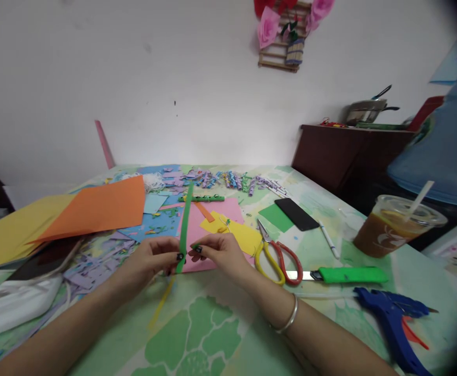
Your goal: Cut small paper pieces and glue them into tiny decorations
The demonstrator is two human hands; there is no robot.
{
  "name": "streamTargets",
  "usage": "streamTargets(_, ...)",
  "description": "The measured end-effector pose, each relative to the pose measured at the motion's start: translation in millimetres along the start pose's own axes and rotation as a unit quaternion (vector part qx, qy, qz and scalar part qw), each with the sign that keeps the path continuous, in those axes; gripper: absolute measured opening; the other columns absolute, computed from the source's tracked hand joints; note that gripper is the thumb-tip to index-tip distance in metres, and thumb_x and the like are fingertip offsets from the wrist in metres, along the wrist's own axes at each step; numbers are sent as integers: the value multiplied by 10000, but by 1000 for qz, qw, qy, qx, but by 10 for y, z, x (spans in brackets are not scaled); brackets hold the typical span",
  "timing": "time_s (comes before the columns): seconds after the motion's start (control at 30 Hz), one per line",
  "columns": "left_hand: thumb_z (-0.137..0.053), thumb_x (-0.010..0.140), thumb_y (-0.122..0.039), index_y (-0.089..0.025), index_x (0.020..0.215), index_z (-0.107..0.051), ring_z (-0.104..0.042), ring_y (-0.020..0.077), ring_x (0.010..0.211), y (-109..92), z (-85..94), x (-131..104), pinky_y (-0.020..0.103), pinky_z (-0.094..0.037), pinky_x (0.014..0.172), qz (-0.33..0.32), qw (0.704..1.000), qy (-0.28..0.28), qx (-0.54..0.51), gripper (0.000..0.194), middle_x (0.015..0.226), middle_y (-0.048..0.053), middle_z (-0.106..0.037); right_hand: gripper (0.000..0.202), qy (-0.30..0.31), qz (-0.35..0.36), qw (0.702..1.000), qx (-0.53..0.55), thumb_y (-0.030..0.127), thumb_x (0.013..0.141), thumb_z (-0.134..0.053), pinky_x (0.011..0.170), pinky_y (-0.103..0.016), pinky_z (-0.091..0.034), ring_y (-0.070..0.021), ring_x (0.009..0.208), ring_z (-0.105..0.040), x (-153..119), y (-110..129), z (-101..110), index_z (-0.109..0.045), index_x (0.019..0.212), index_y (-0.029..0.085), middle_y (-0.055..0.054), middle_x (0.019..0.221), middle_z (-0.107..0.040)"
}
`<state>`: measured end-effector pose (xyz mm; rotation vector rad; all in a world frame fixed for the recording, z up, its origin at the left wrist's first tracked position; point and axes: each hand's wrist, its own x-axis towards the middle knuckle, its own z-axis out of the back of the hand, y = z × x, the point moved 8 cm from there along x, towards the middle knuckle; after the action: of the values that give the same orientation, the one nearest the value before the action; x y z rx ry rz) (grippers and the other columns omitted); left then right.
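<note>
The left hand (158, 258) pinches a long, narrow green paper strip (185, 224) upright above the patterned green counter (197, 324). Just beside it, the right hand (216, 250) has thumb and fingers nearly together, apparently on a small green piece (195, 246), though blur obscures this.

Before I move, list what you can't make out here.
All in the head view:
What the right hand pinches, if anything: its fingers cover it.
White object, left end: cut off by the left edge.
Cup logo, fine detail: blurred.
Anything under the orange sheet: the sheet hides it.
</note>
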<state>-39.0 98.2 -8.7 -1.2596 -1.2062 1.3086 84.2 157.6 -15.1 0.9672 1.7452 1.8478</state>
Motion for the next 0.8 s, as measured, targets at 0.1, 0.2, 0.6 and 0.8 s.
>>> streamTargets(0.1,-782,557,-233,-188,683,-709,-529,102,525,-98,146,-2,210,-425,492,-42,993,-79,-79,152,637,3,-644,170,2,-4,997,-72,286,760,-624,647,-301,-493,-176,664,-657,-31,-42,3,-739,777,162,-60,712,-715)
streamTargets(0.2,-735,573,-318,-196,745,-684,-563,128,568,-145,320,12,242,-459,529,-64,986,-151,-20,217,697,13,-651,132,44,8,989,-141,225,743,-652,646,-268,-473,-179,714,-654,-73,16,-63,-775,785,200,-29,755,-733)
streamTargets(0.6,-680,666,-306,-193,864,-653,-567,280,888,-428,466,417,371,-418,796,-164,855,-205,447,230,893,82,-600,121,53,59,941,-329,142,741,-657,528,-232,-301,-100,525,-476,-44,202,-98,-709,632,148,-6,576,-641)
streamTargets(0.8,-635,840,-268,-144,1027,-634,-572,246,1057,-356,-346,1255,462,-446,941,-192,846,-27,497,224,1108,95,-624,200,68,76,929,-355,143,760,-637,500,-244,-222,-73,474,-347,-105,126,-146,-630,560,136,29,507,-550)
